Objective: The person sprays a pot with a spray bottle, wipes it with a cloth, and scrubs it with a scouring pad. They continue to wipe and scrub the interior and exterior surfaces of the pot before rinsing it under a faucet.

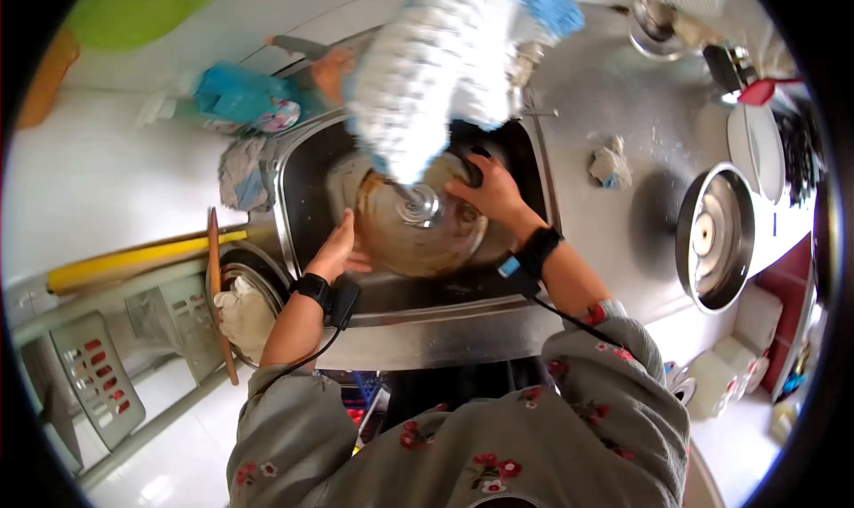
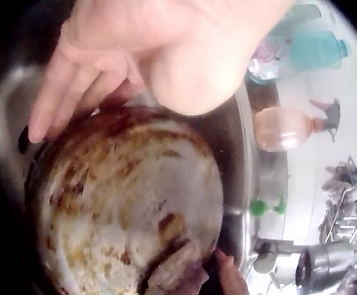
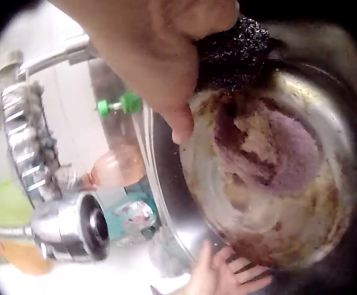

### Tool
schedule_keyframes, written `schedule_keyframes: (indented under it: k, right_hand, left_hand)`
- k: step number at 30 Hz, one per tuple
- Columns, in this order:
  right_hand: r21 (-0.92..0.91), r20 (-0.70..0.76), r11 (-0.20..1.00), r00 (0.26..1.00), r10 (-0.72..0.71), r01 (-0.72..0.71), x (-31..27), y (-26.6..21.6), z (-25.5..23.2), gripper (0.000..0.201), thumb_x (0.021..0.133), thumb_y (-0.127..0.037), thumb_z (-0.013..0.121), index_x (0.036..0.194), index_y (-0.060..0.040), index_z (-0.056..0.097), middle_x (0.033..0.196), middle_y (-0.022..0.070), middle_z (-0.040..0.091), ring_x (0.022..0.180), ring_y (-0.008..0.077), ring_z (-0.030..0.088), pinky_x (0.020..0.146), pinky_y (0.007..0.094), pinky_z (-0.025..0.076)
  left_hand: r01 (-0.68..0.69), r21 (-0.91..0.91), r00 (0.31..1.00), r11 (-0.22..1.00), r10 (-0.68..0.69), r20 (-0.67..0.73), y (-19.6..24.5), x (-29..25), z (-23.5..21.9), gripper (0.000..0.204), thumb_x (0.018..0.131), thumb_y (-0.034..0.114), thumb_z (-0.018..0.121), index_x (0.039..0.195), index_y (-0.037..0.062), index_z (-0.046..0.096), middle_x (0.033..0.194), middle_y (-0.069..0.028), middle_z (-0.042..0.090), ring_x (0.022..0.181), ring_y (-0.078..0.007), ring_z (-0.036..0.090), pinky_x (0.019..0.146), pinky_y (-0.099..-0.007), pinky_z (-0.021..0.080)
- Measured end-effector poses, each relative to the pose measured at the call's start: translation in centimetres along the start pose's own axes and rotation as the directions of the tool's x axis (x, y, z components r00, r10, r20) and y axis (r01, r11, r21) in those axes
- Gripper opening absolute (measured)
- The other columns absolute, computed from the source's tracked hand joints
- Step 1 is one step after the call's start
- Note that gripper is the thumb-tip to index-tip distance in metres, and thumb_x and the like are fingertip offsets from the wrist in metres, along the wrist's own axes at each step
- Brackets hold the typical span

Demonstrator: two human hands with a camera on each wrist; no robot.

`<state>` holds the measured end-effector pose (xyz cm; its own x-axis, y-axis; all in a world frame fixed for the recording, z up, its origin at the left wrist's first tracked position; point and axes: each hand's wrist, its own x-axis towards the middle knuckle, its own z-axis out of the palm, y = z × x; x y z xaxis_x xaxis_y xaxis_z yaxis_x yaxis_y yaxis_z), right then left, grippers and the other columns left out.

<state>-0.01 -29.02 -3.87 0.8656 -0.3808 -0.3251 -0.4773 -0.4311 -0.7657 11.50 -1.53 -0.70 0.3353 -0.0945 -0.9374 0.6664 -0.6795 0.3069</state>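
Observation:
A round metal pan with brown stains lies in the sink; its stained surface fills much of the left wrist view. My left hand is at the pan's left side, fingers extended; in the left wrist view the hand reaches over the rim, contact unclear. My right hand is at the right rim. In the right wrist view this hand holds a black scouring pad, thumb extended. A purple pad lies on the pan.
A white and blue knitted cloth hangs over the tap, whose chrome head is near the sink. Bottles and a grey rag stand left; another pan and a food scrap or rag are right.

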Motion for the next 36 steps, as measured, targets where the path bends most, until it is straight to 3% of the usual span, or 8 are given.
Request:
schedule_keyframes:
  k: [2,7,14,17,18,24,27,36]
  right_hand:
    - [-0.224,-0.046,0.964,0.986,-0.161,0.147,-1.5,-0.4,0.2,0.08,0.065,-0.048,0.075,0.125,-0.0035,0.046,0.12,0.0203,0.046,0.107,0.038,0.048,0.087,0.0416,0.045]
    - [-0.565,-0.051,0.804,0.965,-0.259,0.186,-5.6,-2.8,2.4,0.076,0.06,-0.038,0.077,0.123,-0.0068,0.048,0.121,0.0154,0.043,0.108,0.0355,0.043,0.083,0.0469,0.045]
    - [-0.407,-0.07,0.904,0.982,-0.173,0.13,-5.8,-1.0,0.9,0.074,0.059,-0.027,0.08,0.119,-0.0049,0.045,0.114,0.0208,0.042,0.104,0.0409,0.045,0.086,0.0454,0.043]
    - [-0.288,-0.056,0.95,0.988,-0.143,0.121,-6.0,-0.9,0.4,0.084,0.058,-0.022,0.082,0.128,-0.0044,0.039,0.123,0.022,0.039,0.113,0.0411,0.043,0.092,0.0441,0.041]
    - [-0.273,-0.047,0.958,0.994,-0.102,0.085,-6.0,-1.1,0.3,0.086,0.058,-0.022,0.082,0.13,-0.0043,0.038,0.124,0.0221,0.038,0.114,0.0407,0.042,0.093,0.0439,0.04]
    - [-0.152,-0.054,0.987,0.998,0.043,-0.051,-6.5,-1.8,-1.2,0.078,0.061,-0.015,0.078,0.127,-0.0021,0.039,0.12,0.0203,0.042,0.111,0.037,0.044,0.095,0.0416,0.039]
    - [-0.184,-0.036,0.978,0.994,-0.107,0.099,-6.1,0.0,-2.2,0.07,0.064,-0.015,0.077,0.123,-0.0009,0.042,0.117,0.0178,0.044,0.11,0.0346,0.045,0.094,0.0405,0.039]
    - [0.142,0.056,0.989,0.998,-0.037,0.029,-4.7,0.3,0.3,0.054,0.071,-0.014,0.071,0.117,0.0033,0.048,0.102,0.0156,0.059,0.095,0.0227,0.057,0.084,0.0335,0.045]
  left_hand:
    - [0.042,-0.006,0.999,0.999,-0.042,0.035,-0.9,1.7,-1.5,0.066,0.092,0.06,0.025,0.131,0.0074,0.035,0.126,-0.0171,0.048,0.095,-0.0345,0.061,0.079,-0.0433,0.052]
    - [-0.124,0.157,0.992,0.98,0.118,0.047,-0.2,8.3,-1.8,0.055,0.093,0.052,0.035,0.132,0.0133,0.041,0.13,-0.0093,0.048,0.115,-0.0267,0.049,0.088,-0.045,0.042]
    - [-0.259,0.218,0.93,0.941,0.182,0.32,1.4,10.6,-3.1,0.087,0.077,0.076,0.04,0.136,0.0128,0.04,0.135,-0.012,0.044,0.117,-0.0299,0.045,0.094,-0.0395,0.037]
    - [-0.049,0.332,0.971,0.942,-0.033,0.238,4.4,7.9,-2.6,0.098,0.069,0.081,0.046,0.139,0.013,0.036,0.141,-0.0132,0.038,0.132,-0.0293,0.031,0.103,-0.0462,0.025]
    - [-0.099,0.244,0.956,0.965,0.024,0.293,1.6,14.4,-2.3,0.108,0.062,0.087,0.045,0.14,0.0113,0.035,0.141,-0.015,0.037,0.129,-0.031,0.035,0.101,-0.0467,0.027]
    - [-0.234,0.142,0.939,0.962,0.186,0.288,2.4,13.4,-0.6,0.083,0.079,0.07,0.048,0.13,0.0043,0.046,0.13,-0.0141,0.049,0.112,-0.0291,0.049,0.092,-0.0427,0.039]
    - [-0.248,-0.331,0.931,0.911,0.318,0.178,1.5,11.9,0.5,0.057,0.09,0.051,0.049,0.12,0.0027,0.054,0.113,-0.0105,0.06,0.099,-0.0217,0.056,0.085,-0.0333,0.044]
    - [-0.588,-0.245,0.801,0.771,0.513,-0.308,-2.8,-0.1,-0.6,0.04,0.095,0.036,0.046,0.093,-0.0012,0.06,0.076,-0.0057,0.059,0.067,-0.0155,0.05,0.064,-0.0317,0.042]
